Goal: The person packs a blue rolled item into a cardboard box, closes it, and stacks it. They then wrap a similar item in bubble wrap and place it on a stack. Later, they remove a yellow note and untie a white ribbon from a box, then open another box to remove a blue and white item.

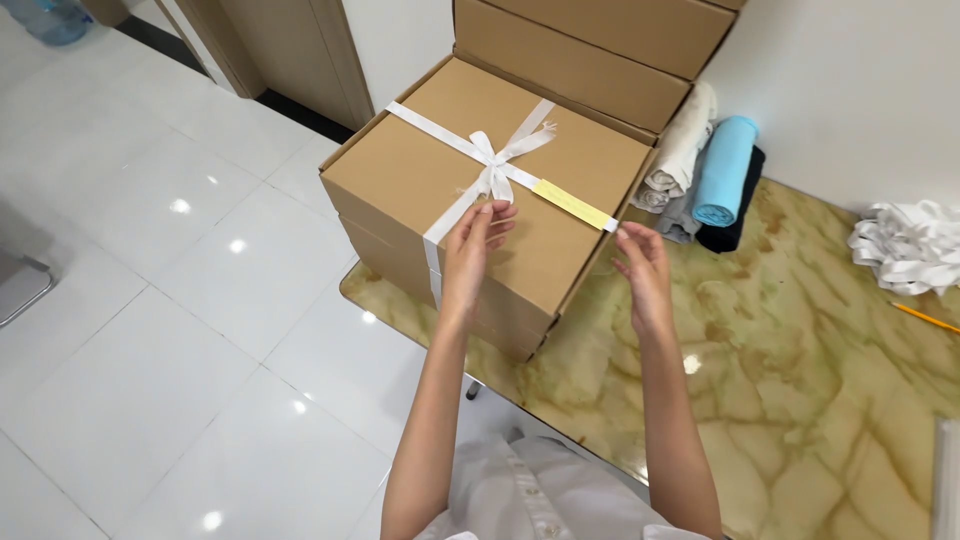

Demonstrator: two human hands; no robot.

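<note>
A brown cardboard box [440, 170] tied with a white ribbon [492, 165] and bow sits on top of another box at the table's left corner. A yellow paper strip [570, 204] lies on the ribbon near the box's right edge. My left hand [472, 250] rests on the lid just below the bow, fingertips touching the ribbon's tail. My right hand [643, 270] is beside the box's right edge, fingers spread, holding nothing.
More cardboard boxes [580, 55] are stacked behind. Rolled cloths, white, grey, blue [722, 170] and black, lie against them. A heap of white ribbon [910, 245] and a yellow pencil [925, 317] lie at the right on the marble-patterned table [800, 380]. White tiled floor [150, 300] lies to the left.
</note>
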